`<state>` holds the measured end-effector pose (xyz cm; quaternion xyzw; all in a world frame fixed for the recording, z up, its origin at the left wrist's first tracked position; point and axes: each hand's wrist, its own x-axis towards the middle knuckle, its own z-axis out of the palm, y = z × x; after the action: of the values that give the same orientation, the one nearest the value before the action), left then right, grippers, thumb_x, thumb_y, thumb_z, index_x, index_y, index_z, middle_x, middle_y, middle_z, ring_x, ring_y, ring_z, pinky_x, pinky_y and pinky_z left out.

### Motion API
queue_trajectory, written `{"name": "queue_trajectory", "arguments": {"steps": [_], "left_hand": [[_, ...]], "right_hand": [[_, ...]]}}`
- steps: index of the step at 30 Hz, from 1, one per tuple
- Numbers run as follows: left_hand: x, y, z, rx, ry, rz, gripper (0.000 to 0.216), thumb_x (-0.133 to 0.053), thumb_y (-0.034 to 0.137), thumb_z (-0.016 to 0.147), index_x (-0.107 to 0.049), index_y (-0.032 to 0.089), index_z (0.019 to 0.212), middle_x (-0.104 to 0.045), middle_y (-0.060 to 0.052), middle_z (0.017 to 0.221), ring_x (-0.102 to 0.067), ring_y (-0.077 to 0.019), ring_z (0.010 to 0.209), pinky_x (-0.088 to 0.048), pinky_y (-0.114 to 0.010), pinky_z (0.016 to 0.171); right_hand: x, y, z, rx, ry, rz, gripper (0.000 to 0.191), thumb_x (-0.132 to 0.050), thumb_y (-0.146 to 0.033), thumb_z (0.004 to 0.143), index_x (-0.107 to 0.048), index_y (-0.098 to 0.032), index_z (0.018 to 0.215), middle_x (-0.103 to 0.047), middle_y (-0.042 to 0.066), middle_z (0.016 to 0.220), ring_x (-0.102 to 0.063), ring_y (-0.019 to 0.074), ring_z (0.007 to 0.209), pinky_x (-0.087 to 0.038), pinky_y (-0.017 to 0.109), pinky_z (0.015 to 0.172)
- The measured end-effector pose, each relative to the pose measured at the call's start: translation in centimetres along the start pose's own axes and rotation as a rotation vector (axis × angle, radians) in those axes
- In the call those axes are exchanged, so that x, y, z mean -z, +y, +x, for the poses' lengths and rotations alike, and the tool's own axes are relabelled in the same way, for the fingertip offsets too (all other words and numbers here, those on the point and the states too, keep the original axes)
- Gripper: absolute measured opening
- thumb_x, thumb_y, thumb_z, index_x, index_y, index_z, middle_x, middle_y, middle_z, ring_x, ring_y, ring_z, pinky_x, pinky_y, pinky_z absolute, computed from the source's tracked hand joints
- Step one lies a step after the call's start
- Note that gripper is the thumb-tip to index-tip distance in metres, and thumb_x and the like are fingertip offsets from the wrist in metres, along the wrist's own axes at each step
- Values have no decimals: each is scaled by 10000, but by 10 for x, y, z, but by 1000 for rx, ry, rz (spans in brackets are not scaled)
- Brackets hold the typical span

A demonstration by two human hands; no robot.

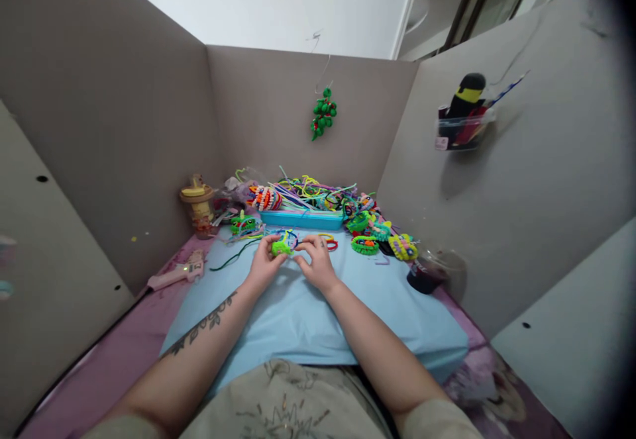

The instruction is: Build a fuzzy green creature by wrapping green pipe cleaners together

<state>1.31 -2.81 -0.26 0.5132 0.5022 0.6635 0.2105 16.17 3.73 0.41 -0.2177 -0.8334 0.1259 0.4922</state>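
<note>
A small bright-green fuzzy pipe-cleaner piece [281,248], with blue and yellow strands at its top, is pinched between the thumb and fingers of my left hand [264,260]. My right hand [318,265] is at the right side of this piece, thumb and fingers drawn together; whatever lies between those fingertips is too small to make out. Both hands are above the light-blue cloth [298,320]. Just behind my right hand show red and yellow loops [331,245], partly hidden by it. A dark-green pipe cleaner [238,255] lies left of my left hand.
A blue tray [301,220] heaped with pipe cleaners stands at the back. Several finished fuzzy pieces [365,245] lie to the right, near a dark cup [424,277]. On the left are a pink glue gun [179,273] and a yellow-lidded container [199,210]. Grey panels surround three sides.
</note>
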Motion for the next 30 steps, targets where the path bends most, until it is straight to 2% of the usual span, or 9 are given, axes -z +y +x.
{"name": "queue_trajectory", "arguments": {"steps": [5, 10, 15, 18, 24, 27, 30], "left_hand": [[0, 5, 0, 84, -22, -126, 441, -682, 280, 670, -452, 188, 1035, -602, -19, 852, -610, -147, 742, -497, -286, 687], [2, 4, 0, 23, 25, 25, 306, -651, 294, 699, -525, 190, 957, -600, -21, 860, -587, -145, 719, -482, -278, 657], [0, 8, -6, -98, -227, 294, 191, -576, 239, 746, -579, 192, 931, -622, -35, 827, -589, -174, 730, -474, -290, 638], [-1, 10, -10, -135, -298, 332, 208, -545, 222, 763, -545, 197, 970, -605, -32, 824, -573, -164, 698, -468, -278, 611], [0, 2, -13, -118, -279, 231, 420, -557, 244, 769, -387, 195, 1150, -529, -18, 833, -518, -147, 682, -437, -262, 597], [0, 1, -14, -110, -303, 198, 435, -548, 250, 787, -344, 188, 1167, -502, -23, 864, -508, -146, 723, -434, -269, 638], [0, 3, -14, -121, -295, 236, 488, -588, 253, 759, -330, 183, 1167, -487, -59, 983, -514, -177, 846, -439, -312, 734]], "right_hand": [[-5, 2, 1, 34, -48, -25, 85, -608, -208, 785, -660, -221, 852, -532, 80, 1029, -455, 234, 1023, -369, 415, 921], [-3, -2, -1, 67, -37, -53, 104, -525, -140, 816, -609, -195, 839, -515, 96, 1041, -445, 229, 1014, -371, 399, 919], [-1, -3, -2, 144, -1, -98, 142, -474, -119, 817, -598, -190, 820, -502, 98, 1000, -439, 233, 978, -367, 398, 904], [1, -2, -1, 85, 13, -71, 129, -492, -154, 829, -612, -196, 805, -499, 85, 963, -446, 225, 950, -364, 392, 893], [5, 2, 4, -35, -43, 84, 96, -557, -196, 814, -638, -206, 762, -513, 61, 997, -454, 216, 1018, -327, 382, 932], [4, 5, 5, -55, -92, 120, 96, -562, -192, 807, -645, -207, 761, -515, 62, 1071, -441, 220, 1072, -304, 389, 959], [2, 6, 4, -67, -122, 140, 117, -550, -197, 814, -638, -206, 737, -519, 62, 1094, -439, 221, 1091, -297, 397, 971]]}}
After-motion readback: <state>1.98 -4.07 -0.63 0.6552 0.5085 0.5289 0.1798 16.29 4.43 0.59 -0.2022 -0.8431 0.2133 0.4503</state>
